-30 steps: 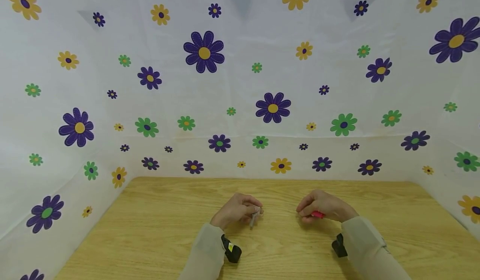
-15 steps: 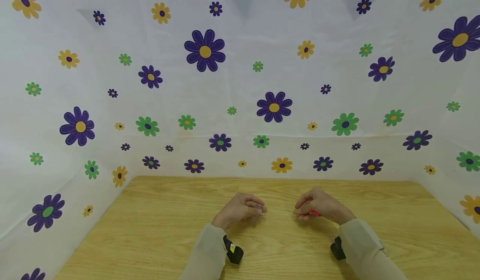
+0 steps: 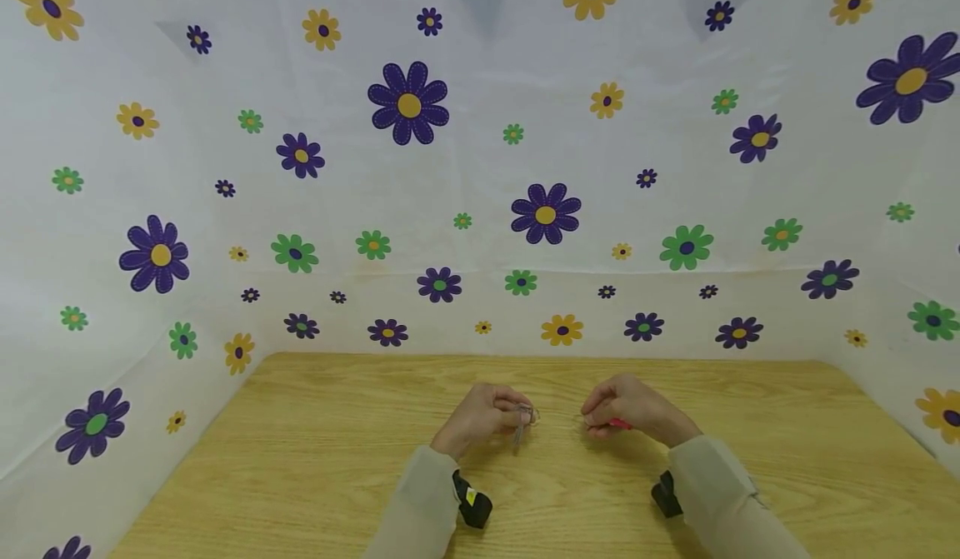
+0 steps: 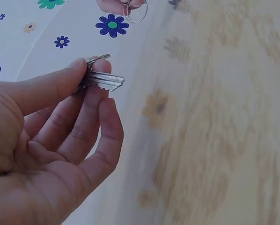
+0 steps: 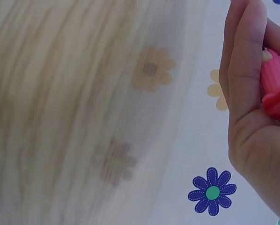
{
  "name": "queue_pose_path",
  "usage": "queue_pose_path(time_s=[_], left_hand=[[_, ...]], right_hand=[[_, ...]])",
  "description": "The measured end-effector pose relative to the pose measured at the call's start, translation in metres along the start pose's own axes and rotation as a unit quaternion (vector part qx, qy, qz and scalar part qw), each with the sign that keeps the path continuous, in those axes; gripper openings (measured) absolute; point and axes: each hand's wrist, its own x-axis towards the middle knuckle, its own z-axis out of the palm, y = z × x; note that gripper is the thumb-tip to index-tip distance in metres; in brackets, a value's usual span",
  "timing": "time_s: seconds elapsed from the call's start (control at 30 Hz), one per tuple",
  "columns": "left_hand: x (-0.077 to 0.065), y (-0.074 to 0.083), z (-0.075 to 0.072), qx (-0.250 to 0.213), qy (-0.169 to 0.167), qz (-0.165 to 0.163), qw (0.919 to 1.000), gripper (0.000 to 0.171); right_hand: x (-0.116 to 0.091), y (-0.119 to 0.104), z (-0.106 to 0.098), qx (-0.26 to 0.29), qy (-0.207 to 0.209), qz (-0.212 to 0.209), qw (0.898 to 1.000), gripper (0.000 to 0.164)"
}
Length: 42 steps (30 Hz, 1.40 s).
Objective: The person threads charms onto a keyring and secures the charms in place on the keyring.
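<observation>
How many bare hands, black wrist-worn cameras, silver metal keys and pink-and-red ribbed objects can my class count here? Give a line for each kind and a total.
Bare hands (left hand, right hand): 2
Black wrist-worn cameras: 2
Silver metal key: at least 1; overlap may hide more
Pink-and-red ribbed object: 1
Total: at least 6

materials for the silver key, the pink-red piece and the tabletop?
Key: likely metal, shiny; bright glints along the blade.
Pink-red piece: probably plastic or rubber, satin; molded-looking ribs.
Tabletop: wood or wood-look laminate, smooth-looking; streaky grain, can't tell which.
</observation>
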Motion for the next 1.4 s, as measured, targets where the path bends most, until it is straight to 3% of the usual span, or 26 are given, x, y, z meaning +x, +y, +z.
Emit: queue_pose_path(time_s=[0.37, 0.77, 1.4], left_hand=[[0.005, 0.001, 0.005, -0.001, 0.012, -0.001, 0.9999, 0.018], [0.009, 0.006, 0.013, -0.027, -0.002, 0.003, 0.9996, 0.018], [0.011, 0.007, 0.019, -0.025, -0.017, 0.007, 0.9995, 0.019]], right_hand=[[0.005, -0.004, 0.006, 0.01, -0.009, -0.001, 1.0, 0.015], [0.009, -0.011, 0.012, 0.011, -0.008, -0.004, 1.0, 0.014], [0.015, -0.014, 0.02, 0.021, -0.027, -0.02, 0.999, 0.012]])
